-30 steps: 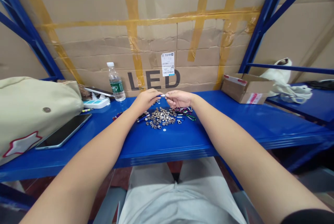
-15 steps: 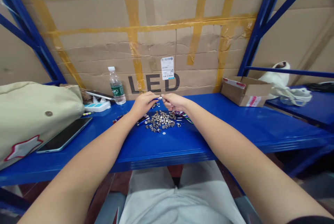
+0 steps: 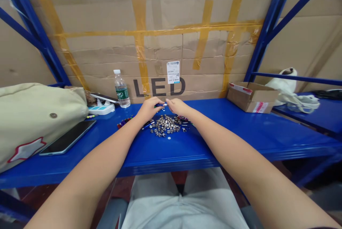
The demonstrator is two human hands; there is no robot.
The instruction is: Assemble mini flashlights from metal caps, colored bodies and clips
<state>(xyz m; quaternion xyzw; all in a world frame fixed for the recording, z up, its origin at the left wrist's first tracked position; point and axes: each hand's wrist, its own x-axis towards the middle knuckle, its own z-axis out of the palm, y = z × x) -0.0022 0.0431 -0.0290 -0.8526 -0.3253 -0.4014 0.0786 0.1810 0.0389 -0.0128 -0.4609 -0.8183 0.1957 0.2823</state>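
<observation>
Moved: left hand [image 3: 148, 110] and right hand [image 3: 178, 107] have drawn closer together
Hands: both closed, pinching 1 blue tube [image 3: 160, 105] between their fingertips
Tube: just behind the pile of metal caps [image 3: 165, 125]

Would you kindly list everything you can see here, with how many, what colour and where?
blue steel shelf: one, blue, across the view
cardboard sheet: one, tan with yellow tape, behind the shelf
water bottle: one, clear, back left
power strip: one, white, beside the bottle
phone: one, dark, behind the power strip
tablet: one, dark, left
canvas bag: one, beige, far left
cardboard box: one, tan, back right
cloth bag: one, white, far right
small metal pieces: many, silver, centre
coloured clips: several, mixed, right of the heap
blue-and-silver piece: one, between the hands
left hand: one, grip on the piece
right hand: one, grip on the piece
</observation>
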